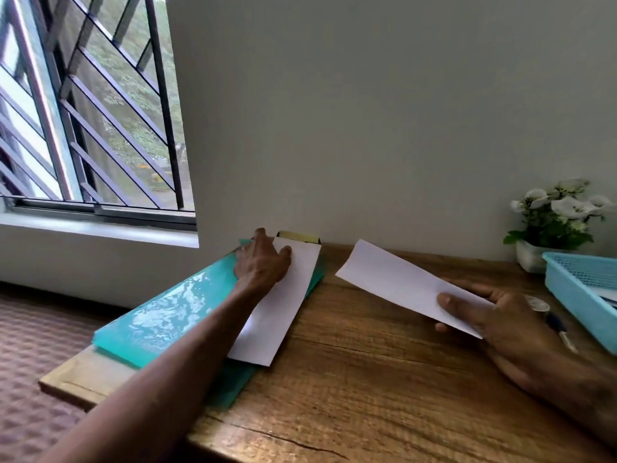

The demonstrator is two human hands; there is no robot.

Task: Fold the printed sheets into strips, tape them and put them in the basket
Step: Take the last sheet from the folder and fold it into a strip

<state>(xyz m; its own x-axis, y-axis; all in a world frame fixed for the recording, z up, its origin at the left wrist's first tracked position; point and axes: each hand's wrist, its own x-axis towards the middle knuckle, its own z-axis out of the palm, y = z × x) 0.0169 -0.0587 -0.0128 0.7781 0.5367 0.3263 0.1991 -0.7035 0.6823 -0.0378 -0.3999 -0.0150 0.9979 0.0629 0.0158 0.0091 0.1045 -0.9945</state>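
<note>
A folded strip (405,284) is pinched by the right hand (500,315) above the bench (350,379), to the left of the blue basket (581,289). Further left of the basket, another white sheet (283,309) is pressed flat onto a green folder (167,312) by the straight fingers of the left hand (262,262). The step in hand is judged to be taping: the strip must be sealed before it is carried right into the basket. No tape can be identified with certainty.
</note>
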